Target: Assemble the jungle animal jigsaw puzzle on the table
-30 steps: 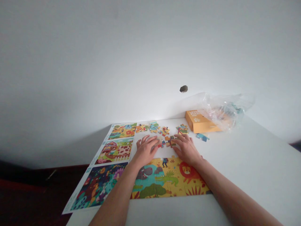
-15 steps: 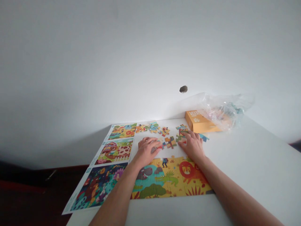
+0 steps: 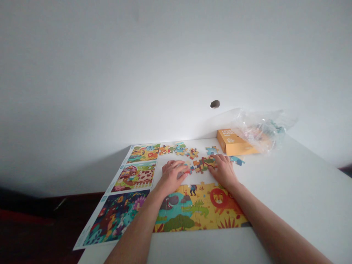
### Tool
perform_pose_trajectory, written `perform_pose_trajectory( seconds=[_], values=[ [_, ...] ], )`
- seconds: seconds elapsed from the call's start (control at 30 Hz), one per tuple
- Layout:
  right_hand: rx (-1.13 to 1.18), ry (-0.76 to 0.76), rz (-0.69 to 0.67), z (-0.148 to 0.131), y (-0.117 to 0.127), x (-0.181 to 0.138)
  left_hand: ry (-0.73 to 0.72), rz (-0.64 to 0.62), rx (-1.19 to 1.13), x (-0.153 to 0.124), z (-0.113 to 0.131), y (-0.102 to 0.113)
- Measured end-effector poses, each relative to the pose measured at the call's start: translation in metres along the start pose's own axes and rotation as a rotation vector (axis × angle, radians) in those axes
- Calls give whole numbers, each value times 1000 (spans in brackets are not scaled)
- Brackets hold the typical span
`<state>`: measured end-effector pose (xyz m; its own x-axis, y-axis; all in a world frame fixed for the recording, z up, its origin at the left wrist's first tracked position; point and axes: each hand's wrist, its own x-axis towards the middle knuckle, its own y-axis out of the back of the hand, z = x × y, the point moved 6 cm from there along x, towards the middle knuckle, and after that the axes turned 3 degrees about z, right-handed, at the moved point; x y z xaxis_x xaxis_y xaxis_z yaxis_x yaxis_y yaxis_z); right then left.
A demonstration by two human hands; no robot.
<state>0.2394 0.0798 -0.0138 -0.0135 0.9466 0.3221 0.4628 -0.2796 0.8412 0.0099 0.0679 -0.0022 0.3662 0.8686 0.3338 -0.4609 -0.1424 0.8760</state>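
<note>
Joined jigsaw pieces form a jungle picture (image 3: 192, 211) with a lion, a crocodile and a hippo, flat on the table below my hands. My left hand (image 3: 172, 175) lies beyond its upper left edge, fingers curved over a puzzle piece (image 3: 190, 169) that they partly cover. Opposite it, my right hand (image 3: 224, 170) has thumb and fingers on a green and red puzzle piece (image 3: 208, 163). That piece lies against or close beside a yellow-brown one (image 3: 198, 166) between the hands. Loose pieces (image 3: 180, 147) lie farther back, and a blue one (image 3: 211, 150) sits behind my right hand.
A sheet with three printed pictures (image 3: 134, 176) lies along the table's left edge. At the back right stands an orange puzzle box (image 3: 233, 143), with a clear plastic bag (image 3: 264, 130) on and beside it. A white wall (image 3: 165, 73) with a hole (image 3: 215, 104) rises behind.
My right hand has shifted slightly left, bringing the green and red piece toward the yellow-brown one. The blue piece behind it is now more exposed. My left hand has hardly moved.
</note>
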Motion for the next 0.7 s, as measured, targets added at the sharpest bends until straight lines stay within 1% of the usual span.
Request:
perform_pose_trajectory(
  seconds=[0.4,0.57,0.7],
  values=[
    [61,-29,-3,5,1,3,2,-1,-3,0,1,1],
    [84,26,-57,0,-4,2,0,-8,0,0,-1,-2],
    [45,72,-40,-7,-2,-2,0,-9,7,-1,0,-2]
  ],
)
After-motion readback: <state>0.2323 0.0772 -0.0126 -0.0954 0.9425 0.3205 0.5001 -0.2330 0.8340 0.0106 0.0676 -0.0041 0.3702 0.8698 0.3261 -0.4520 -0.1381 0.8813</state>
